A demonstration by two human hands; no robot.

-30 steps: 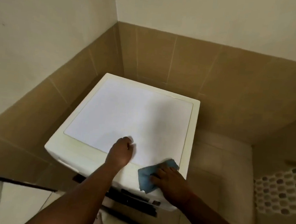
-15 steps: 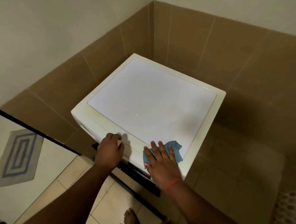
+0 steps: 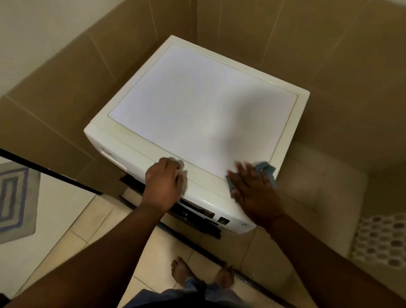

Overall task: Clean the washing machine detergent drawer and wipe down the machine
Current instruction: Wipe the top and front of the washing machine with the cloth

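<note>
Flat and wide, our right hand (image 3: 255,194) presses the cloth (image 3: 266,171) onto the washer (image 3: 201,108) top's front right corner. Our left hand (image 3: 164,182) rests curled on the front edge, holding nothing. Beyond, a mat (image 3: 5,205) lies on the floor (image 3: 104,221).

A white boxy washing machine (image 3: 200,118) stands in the far tiled corner; a striped rectangular floor mat (image 3: 5,205) lies well left, nearer.

washing machine (image 3: 196,108): white top, cream rim, black front panel
cloth (image 3: 266,170): blue
wall tiles (image 3: 332,54): tan-brown
mat (image 3: 5,205): grey, nested blue rectangles
floor (image 3: 167,245): beige tiles
</note>
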